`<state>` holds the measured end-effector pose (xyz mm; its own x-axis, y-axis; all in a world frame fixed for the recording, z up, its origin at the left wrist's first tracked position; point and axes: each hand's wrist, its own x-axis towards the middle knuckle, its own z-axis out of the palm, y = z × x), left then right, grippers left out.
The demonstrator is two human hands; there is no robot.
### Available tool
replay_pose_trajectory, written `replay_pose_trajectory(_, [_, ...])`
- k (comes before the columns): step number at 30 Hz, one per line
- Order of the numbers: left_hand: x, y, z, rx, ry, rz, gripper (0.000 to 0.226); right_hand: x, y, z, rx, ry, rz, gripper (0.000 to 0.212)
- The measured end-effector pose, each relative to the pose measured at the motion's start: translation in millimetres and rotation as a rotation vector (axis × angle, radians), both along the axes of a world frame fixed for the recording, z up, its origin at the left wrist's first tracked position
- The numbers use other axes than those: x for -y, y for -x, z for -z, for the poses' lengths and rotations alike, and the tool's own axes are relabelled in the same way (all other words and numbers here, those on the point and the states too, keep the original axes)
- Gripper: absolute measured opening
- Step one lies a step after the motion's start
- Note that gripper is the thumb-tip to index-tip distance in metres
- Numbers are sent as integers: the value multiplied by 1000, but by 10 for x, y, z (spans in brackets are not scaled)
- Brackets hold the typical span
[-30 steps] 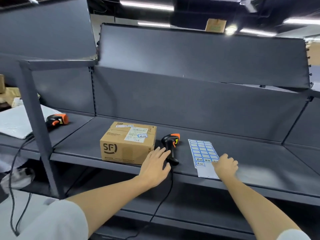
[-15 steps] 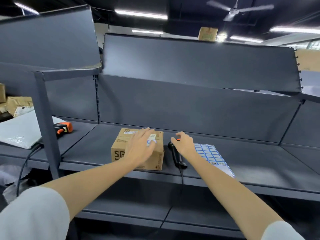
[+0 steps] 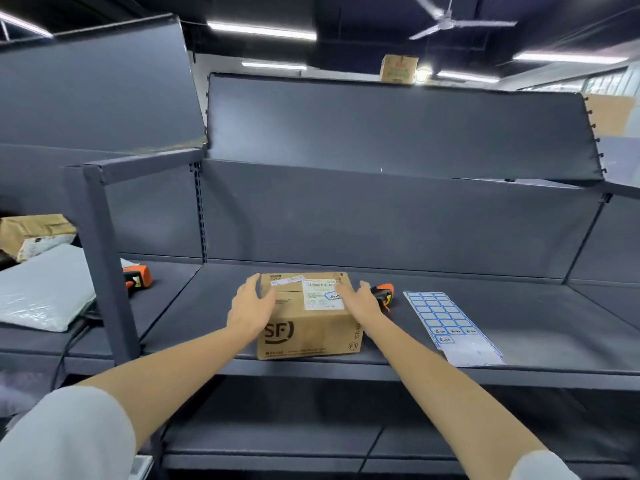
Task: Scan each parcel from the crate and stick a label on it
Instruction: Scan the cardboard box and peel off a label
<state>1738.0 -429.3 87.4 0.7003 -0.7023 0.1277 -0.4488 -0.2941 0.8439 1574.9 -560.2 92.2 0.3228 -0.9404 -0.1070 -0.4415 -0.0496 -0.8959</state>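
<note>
A brown cardboard parcel (image 3: 308, 320) marked "SF" sits at the front edge of the dark grey shelf (image 3: 519, 327), in the middle bay. Its printed front face looks toward the person, and its long axis seems to run front to back, from the shelf edge toward the back panel, though the wide-angle view makes that hard to be sure of. On its top lies a white shipping label (image 3: 323, 294), and on that a small blue-bordered sticker (image 3: 333, 296) (the writing on it is too small to read).

The left hand (image 3: 251, 308) is at the parcel's left side, fingers straight and spread, palm turned toward the box; it looks to touch the upper left edge but grips nothing. The right hand (image 3: 360, 299) lies over the top right corner of the parcel, fingers extended and relaxed, covering part of the label's right margin; it too holds nothing.

Just beside the right hand, behind it, a black and orange barcode scanner (image 3: 384, 294) rests on the shelf, mostly hidden by the hand. To the right of that, apart from the parcel, a sheet of blue-bordered labels (image 3: 446, 320) lies flat with its long axis running front to back, its near end at the shelf edge.

In the left bay, beyond the upright post (image 3: 107, 265), a second orange scanner (image 3: 138, 277) lies by a grey poly mailer (image 3: 41, 289). Behind that are more brown cartons (image 3: 33, 233).
</note>
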Motion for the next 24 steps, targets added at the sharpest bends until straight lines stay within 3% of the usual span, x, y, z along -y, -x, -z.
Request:
replay_pose_trajectory(6, [102,-54,82,-211,-18,27,64,98,-11,136,-46,-177,69,75])
replay_pose_trajectory(11, [81,-109,121,-227,42,55,60,64,-16,168,59,-192,112,54])
replay_pose_trajectory(24, [-287,328,104,-230,120,70,53,-410,540,18,96,-101,201,51])
